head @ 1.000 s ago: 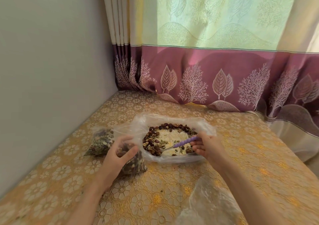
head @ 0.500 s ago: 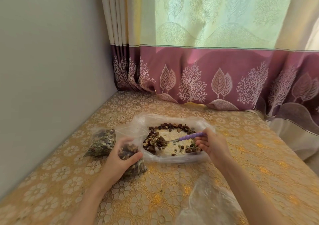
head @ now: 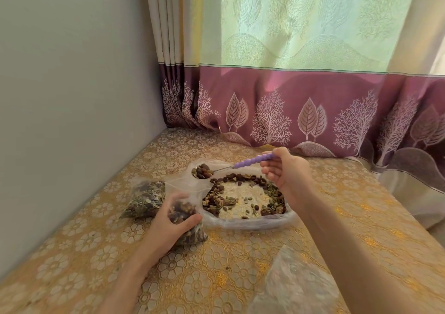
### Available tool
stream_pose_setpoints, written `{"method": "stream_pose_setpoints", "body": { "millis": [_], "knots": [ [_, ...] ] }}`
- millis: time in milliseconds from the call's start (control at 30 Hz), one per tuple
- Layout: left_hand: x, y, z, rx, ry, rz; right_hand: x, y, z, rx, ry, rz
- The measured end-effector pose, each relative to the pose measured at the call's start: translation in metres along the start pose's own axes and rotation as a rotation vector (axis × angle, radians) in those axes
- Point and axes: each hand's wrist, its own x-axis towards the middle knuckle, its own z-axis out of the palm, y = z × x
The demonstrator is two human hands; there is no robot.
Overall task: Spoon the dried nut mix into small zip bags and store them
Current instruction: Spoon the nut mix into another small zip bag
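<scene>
A plate wrapped in clear plastic [head: 269,223] holds a ring of dried nut mix [head: 218,199] around a pale middle. My right hand [head: 286,169] grips a spoon with a purple beaded handle [head: 250,161]; its bowl, heaped with nuts, hangs above the plate's far left rim. My left hand [head: 171,224] holds a small zip bag [head: 189,213], partly filled with mix, upright on the table just left of the plate. The bag's open mouth is below and in front of the spoon's bowl.
A filled bag of nut mix [head: 144,199] lies left of the held bag, near the grey wall [head: 72,97]. Empty clear plastic bags [head: 293,287] lie at the near right. The table has a gold floral cloth [head: 216,277]; a curtain [head: 313,97] hangs at its far edge.
My right hand lifted the spoon out of the plate, loaded with nuts, and moved it up and left towards the bag. My left hand stayed on the bag.
</scene>
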Motion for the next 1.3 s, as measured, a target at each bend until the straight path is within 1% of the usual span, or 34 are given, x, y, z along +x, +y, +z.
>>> {"method": "stream_pose_setpoints", "body": {
  "millis": [100, 233, 333, 500, 600, 667, 767, 833, 933, 1033, 1133, 1300],
  "knots": [
    [-0.001, 0.000, 0.000, -0.001, 0.001, 0.001, -0.008, -0.001, 0.013, -0.032, -0.078, -0.055],
    [0.000, 0.001, 0.000, -0.052, -0.001, 0.000, -0.018, -0.001, 0.020, -0.133, -0.214, -0.178],
    [0.002, 0.001, 0.000, -0.080, -0.001, 0.017, -0.022, -0.001, 0.020, -0.178, -0.261, -0.222],
    [0.002, 0.000, 0.001, -0.049, 0.011, 0.042, -0.022, 0.000, 0.014, -0.151, -0.308, -0.258],
    [0.002, -0.001, 0.001, -0.038, 0.013, 0.035, -0.018, 0.002, 0.007, -0.090, -0.243, -0.264],
    [0.003, -0.002, 0.001, -0.037, 0.016, 0.030, -0.014, 0.004, 0.000, -0.068, -0.132, -0.267],
    [0.004, -0.004, 0.000, -0.030, 0.009, 0.019, -0.008, 0.010, -0.015, -0.159, 0.049, -0.314],
    [0.003, -0.004, 0.000, -0.028, 0.001, 0.011, -0.005, 0.015, -0.026, -0.264, 0.112, -0.353],
    [0.003, -0.004, 0.000, -0.030, 0.003, 0.018, -0.001, 0.023, -0.040, -0.453, 0.166, -0.383],
    [0.003, -0.003, 0.001, -0.039, 0.000, 0.011, 0.003, 0.029, -0.049, -0.540, 0.204, -0.390],
    [0.002, -0.003, 0.001, -0.041, 0.000, 0.000, 0.006, 0.031, -0.053, -0.553, 0.219, -0.370],
    [0.003, -0.004, 0.000, -0.037, 0.003, -0.008, 0.008, 0.037, -0.048, -0.490, 0.201, -0.255]
  ]
}}
